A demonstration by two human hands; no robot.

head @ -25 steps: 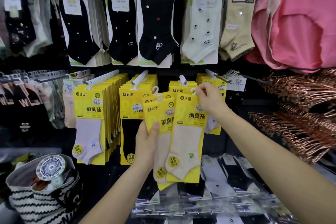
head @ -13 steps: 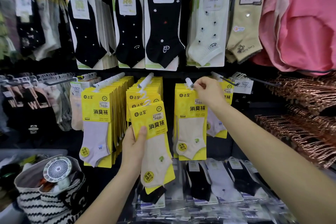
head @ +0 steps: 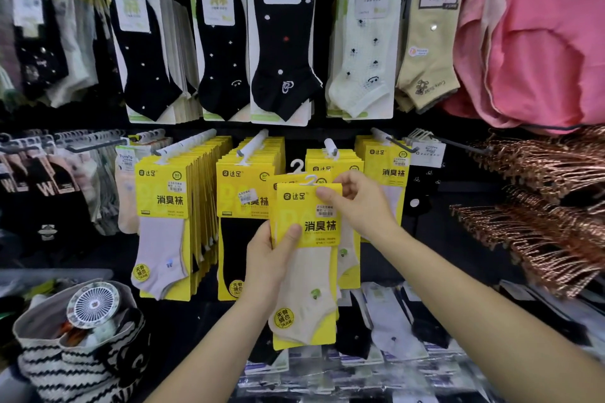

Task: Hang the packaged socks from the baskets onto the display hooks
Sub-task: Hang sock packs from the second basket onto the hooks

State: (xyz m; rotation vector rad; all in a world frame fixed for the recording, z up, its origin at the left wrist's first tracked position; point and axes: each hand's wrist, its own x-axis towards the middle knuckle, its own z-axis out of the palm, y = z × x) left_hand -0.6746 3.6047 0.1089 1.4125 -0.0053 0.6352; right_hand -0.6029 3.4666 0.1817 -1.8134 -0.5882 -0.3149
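Two hands on yellow sock packs (head: 306, 232), held near, below the display hook (head: 330, 147): left hand (head: 270, 263) grips their left edge, thumb in front; right hand (head: 360, 206) pinches the foremost one's top-right corner.

Held sock pack (head: 306, 258): yellow card, cream sock with a small green motif. Left hanging pack (head: 162, 222): yellow card, pale lilac sock. Centre hanging pack (head: 234, 239): yellow card, black sock. Far upper row: black socks (head: 144, 69) with white dots, white sock (head: 363, 75) with dark motifs, tan sock (head: 425, 65). Far right garment (head: 540, 36): pink. Right hangers (head: 540, 222): copper. Near left bag (head: 65, 370): black-and-white stripes.
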